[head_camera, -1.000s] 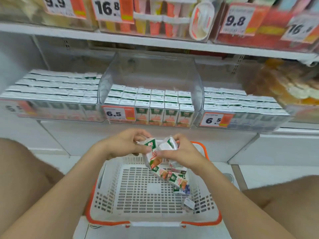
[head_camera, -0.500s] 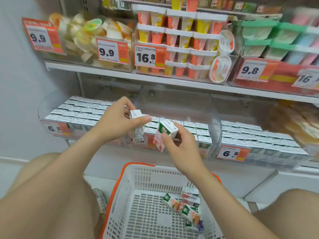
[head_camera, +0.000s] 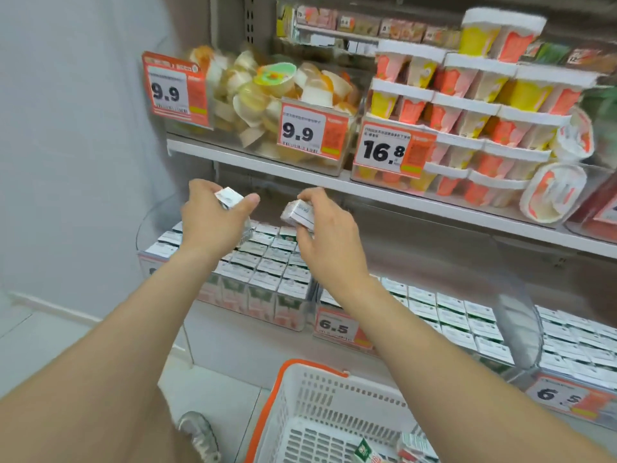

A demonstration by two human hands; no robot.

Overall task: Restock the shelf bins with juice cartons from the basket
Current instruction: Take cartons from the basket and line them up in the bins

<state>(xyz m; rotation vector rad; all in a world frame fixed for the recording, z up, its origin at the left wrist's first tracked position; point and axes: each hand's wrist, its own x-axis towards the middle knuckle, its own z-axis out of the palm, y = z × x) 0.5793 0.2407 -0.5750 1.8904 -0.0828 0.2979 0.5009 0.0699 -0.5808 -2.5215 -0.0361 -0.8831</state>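
Retail shop, chilled aisle. Evidence: tiered shelf (head_camera: 334,182), orange price tags (head_camera: 309,130) reading 9.9, 16.8, 6.5, clear bins (head_camera: 514,295) of cartons, white shopping basket (head_camera: 320,396).

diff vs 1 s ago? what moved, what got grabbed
Both hands rose from the basket to above the left bin. The left hand now grips a carton, and the right hand pinches a second carton; both came out of the basket pile. Nothing released yet. Unchanged: loose cartons remain in the basket, and the bin rows look undisturbed.
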